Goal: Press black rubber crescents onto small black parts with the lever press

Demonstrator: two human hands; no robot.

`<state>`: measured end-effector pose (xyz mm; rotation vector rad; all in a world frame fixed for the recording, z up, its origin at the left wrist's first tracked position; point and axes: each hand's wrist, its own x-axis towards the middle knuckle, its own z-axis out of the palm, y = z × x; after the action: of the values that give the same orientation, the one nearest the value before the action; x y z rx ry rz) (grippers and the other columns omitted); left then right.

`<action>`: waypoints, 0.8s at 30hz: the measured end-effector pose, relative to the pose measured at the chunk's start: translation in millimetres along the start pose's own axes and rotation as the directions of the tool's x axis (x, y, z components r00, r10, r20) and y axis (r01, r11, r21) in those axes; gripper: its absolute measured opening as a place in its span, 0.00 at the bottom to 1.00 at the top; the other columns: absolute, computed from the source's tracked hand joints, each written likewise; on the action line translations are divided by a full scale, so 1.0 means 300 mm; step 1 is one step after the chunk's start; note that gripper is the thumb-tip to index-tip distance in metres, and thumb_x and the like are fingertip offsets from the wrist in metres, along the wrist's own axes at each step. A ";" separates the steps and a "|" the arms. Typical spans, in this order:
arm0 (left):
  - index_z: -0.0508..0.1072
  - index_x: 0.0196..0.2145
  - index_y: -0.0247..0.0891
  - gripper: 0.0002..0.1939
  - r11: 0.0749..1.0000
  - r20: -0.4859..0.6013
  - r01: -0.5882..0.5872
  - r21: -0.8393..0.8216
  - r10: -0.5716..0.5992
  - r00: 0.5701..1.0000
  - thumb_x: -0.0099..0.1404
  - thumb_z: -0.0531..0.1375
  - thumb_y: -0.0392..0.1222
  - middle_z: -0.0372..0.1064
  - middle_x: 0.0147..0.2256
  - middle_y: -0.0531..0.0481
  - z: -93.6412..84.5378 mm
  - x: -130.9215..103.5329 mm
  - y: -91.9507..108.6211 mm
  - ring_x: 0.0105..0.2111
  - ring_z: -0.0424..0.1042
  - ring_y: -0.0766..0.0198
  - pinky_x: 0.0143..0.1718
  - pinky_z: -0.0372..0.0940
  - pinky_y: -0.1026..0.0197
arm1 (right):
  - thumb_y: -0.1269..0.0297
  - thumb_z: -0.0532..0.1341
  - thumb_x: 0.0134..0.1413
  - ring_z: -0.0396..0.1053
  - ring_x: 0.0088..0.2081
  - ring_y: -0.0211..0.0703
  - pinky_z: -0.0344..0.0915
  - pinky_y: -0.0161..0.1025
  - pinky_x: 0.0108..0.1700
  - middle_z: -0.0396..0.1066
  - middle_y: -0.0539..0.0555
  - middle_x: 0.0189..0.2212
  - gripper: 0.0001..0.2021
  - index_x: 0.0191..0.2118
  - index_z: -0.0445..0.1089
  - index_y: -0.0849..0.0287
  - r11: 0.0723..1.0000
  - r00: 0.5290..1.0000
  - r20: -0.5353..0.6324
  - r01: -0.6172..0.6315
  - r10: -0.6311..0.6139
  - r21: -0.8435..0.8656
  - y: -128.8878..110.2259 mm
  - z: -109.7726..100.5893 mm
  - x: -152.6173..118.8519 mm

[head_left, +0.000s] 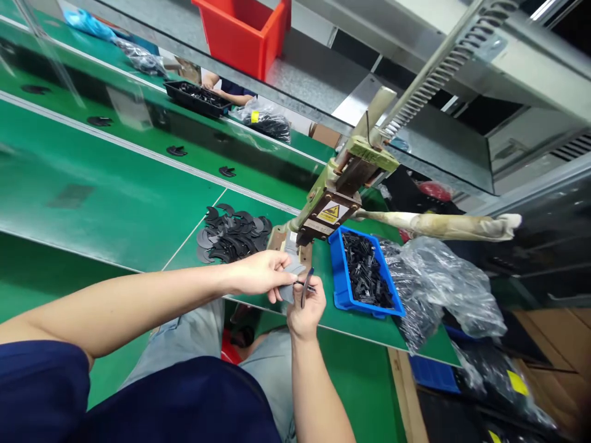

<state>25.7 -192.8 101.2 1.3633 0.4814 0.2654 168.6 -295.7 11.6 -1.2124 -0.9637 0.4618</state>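
Observation:
My left hand (264,275) is closed, fingers pinched at a grey curved plastic piece (294,269) just in front of the hand press (325,206). Close beside it, my right hand (306,311) is closed on a dark curved plastic piece (305,288), which stands on edge between thumb and fingers. The two hands nearly touch, and their fingertips partly hide what lies between them. To the left of the press is a pile of black crescent-shaped pieces (237,237). A blue bin (340,289) of small black parts stands to its right.
The press lever (438,224), wrapped in pale material, sticks out to the right. Clear plastic bags (443,283) lie beyond the bin. Several black pieces (176,151) sit on the green conveyor belt. A red bin (263,49) stands on the shelf above. Across the line, a person's hands (210,85) work at a black tray (178,93).

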 end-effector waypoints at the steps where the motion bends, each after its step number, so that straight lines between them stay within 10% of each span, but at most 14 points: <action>1: 0.69 0.35 0.38 0.23 1.000 0.021 0.013 -0.020 -0.013 1.000 0.61 0.71 0.58 0.74 0.23 0.51 0.003 -0.003 0.001 0.19 0.74 0.64 0.21 0.69 0.65 | 0.50 0.66 0.59 0.71 0.34 0.38 0.69 0.37 0.35 0.72 0.52 0.36 0.15 0.39 0.68 0.57 1.000 1.000 -0.001 0.005 -0.005 -0.007 -0.010 -0.003 -0.010; 12: 0.67 0.35 0.38 0.23 0.998 0.075 0.043 0.040 -0.046 0.996 0.61 0.70 0.58 0.73 0.24 0.52 -0.036 0.039 0.006 0.21 0.71 0.67 0.23 0.64 0.66 | 0.59 0.62 0.64 0.76 0.40 0.41 0.74 0.41 0.44 0.77 0.54 0.40 0.10 0.47 0.72 0.56 0.953 0.983 0.144 0.153 -0.118 -0.260 -0.059 -0.104 -0.009; 19: 0.71 0.34 0.40 0.16 0.766 -0.135 -0.253 0.591 0.402 0.905 0.65 0.67 0.54 0.68 0.32 0.51 0.016 -0.014 0.015 0.31 0.65 0.64 0.32 0.60 0.62 | 0.66 0.63 0.61 0.76 0.41 0.43 0.73 0.43 0.46 0.77 0.55 0.39 0.07 0.45 0.74 0.55 0.848 0.925 0.268 0.359 -0.268 -0.389 -0.104 -0.152 -0.001; 24: 0.60 0.24 0.40 0.23 0.848 -0.066 -0.125 0.515 0.184 0.981 0.67 0.63 0.56 0.52 0.21 0.57 0.028 0.011 -0.012 0.23 0.51 0.67 0.24 0.46 0.61 | 0.68 0.62 0.62 0.76 0.42 0.44 0.73 0.44 0.46 0.77 0.56 0.40 0.09 0.47 0.73 0.55 0.808 0.904 0.295 0.414 -0.310 -0.419 -0.101 -0.145 -0.013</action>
<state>32.4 -199.5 98.2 1.9206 0.5606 0.3666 196.6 -333.5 36.6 -1.3846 -1.5267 0.0382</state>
